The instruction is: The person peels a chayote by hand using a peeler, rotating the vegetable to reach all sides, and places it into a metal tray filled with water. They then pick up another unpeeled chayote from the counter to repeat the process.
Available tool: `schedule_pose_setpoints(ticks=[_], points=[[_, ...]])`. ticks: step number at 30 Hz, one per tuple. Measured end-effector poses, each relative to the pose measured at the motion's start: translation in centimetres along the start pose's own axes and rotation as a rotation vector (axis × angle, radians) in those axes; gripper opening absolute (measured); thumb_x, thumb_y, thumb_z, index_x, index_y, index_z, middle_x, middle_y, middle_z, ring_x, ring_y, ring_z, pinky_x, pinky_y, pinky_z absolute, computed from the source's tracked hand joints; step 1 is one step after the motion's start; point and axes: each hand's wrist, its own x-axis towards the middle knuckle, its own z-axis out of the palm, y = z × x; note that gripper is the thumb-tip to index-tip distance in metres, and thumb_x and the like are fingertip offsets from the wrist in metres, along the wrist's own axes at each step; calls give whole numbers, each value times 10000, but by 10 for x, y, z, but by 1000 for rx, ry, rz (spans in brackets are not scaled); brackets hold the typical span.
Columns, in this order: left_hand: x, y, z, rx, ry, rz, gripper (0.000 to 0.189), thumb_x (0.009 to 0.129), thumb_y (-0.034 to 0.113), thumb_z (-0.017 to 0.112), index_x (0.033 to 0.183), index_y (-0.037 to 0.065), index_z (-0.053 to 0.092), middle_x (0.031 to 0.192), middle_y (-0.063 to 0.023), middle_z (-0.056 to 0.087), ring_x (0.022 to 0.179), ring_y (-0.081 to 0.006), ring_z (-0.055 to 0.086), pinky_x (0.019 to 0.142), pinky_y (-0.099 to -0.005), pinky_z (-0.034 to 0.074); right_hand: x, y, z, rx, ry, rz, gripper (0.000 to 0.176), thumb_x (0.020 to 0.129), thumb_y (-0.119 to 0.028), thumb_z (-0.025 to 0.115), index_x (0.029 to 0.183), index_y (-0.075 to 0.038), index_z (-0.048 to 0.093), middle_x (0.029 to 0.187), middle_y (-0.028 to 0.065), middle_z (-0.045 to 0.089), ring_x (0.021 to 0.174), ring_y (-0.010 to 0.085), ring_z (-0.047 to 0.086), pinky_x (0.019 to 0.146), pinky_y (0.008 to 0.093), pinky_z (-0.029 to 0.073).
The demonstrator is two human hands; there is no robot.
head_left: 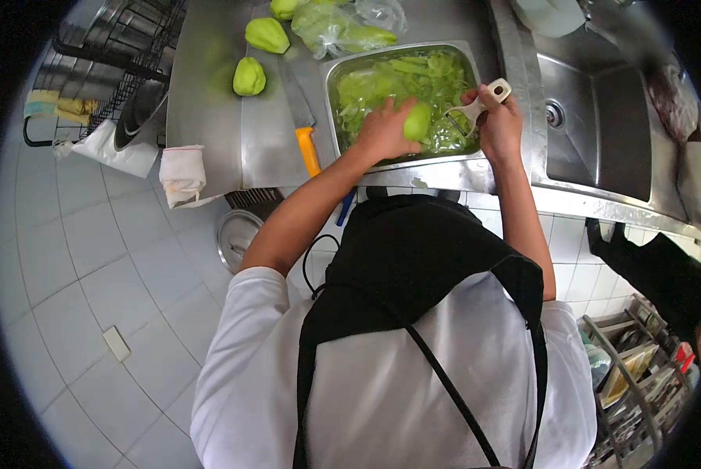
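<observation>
My left hand [385,131] is closed around a pale green chayote [417,123] above a steel pan [333,117]. Green peels [366,86] lie in what looks like water inside the pan. At the pan's right edge, my right hand [499,125] grips a white-handled peeler [497,89], its blade end pointing left toward the chayote. Two whole chayotes, one nearer [249,76] and one farther back [267,35], rest on the steel counter left of the pan. Beside them lies a knife with an orange handle [307,152].
A clear plastic bag [327,27] with green produce lies behind the pan. To the right is a steel sink [593,117]. A folded white cloth [182,173] hangs at the counter's left front corner, near a wire rack [123,47].
</observation>
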Motion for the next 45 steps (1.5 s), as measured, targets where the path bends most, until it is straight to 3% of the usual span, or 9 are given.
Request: schedule_pose_setpoints(ticks=[3,6,13,16,22,28,35,42,45], points=[[24,-9,-12,-335,-169,-186,1033,623,413,801,1494,105,339,1325,-273,543,1175,-380,577,969,-421,479,1,7,-1,-79,-44,14,136,951,-105,590,1036,-8,548,913,102,646,861,208,665,722,343,545],[38,-18,-21,-372,-224,-200,1005,622,420,782,1483,103,372,1299,-261,572,1188,-348,574,981,-379,463,7,16,4,-111,-51,44,145,944,-100,598,1047,-11,549,913,96,645,855,206,665,722,334,546],[21,-23,-43,-1005,-206,-349,899,765,305,779,1484,-3,337,1271,-155,604,1105,-241,596,913,-320,495,28,32,25,-78,-40,26,115,912,-39,618,987,20,554,854,113,642,730,202,649,637,336,544],[11,-34,-30,-1085,-9,-343,881,703,282,820,1440,7,422,1240,-196,630,1020,-257,654,831,-315,538,36,34,32,7,-50,36,128,933,-44,591,1030,9,529,880,128,627,748,227,652,654,366,555],[1,-22,-14,-449,323,-210,764,657,247,848,1312,-1,544,1215,-202,629,1057,-281,642,922,-367,500,62,48,35,259,-105,125,156,1005,-130,491,1108,-16,467,978,144,548,877,306,616,830,471,547],[11,-6,-10,-431,363,-158,704,648,277,782,1268,6,588,1192,-225,612,1091,-354,612,948,-399,485,86,62,33,316,-70,173,242,1044,-199,423,1102,34,451,1004,157,540,927,357,623,869,499,542],[-8,15,-34,-290,261,-158,678,659,278,765,1252,1,586,1163,-228,588,1062,-399,599,926,-432,490,78,83,23,243,-1,291,289,1029,-208,477,1108,68,504,956,184,614,800,303,659,706,436,565],[-13,16,-24,-199,276,-105,616,686,247,768,1208,1,552,1154,-210,552,1063,-397,584,903,-451,486,55,62,25,195,26,294,272,1028,-228,486,1139,20,485,971,158,622,832,277,649,751,403,558],[-9,21,-27,-202,286,-115,600,678,251,770,1174,-11,556,1127,-211,562,1058,-397,582,896,-456,484,47,37,31,198,-19,260,292,1037,-244,459,1156,23,455,948,160,597,798,300,657,675,416,594]])
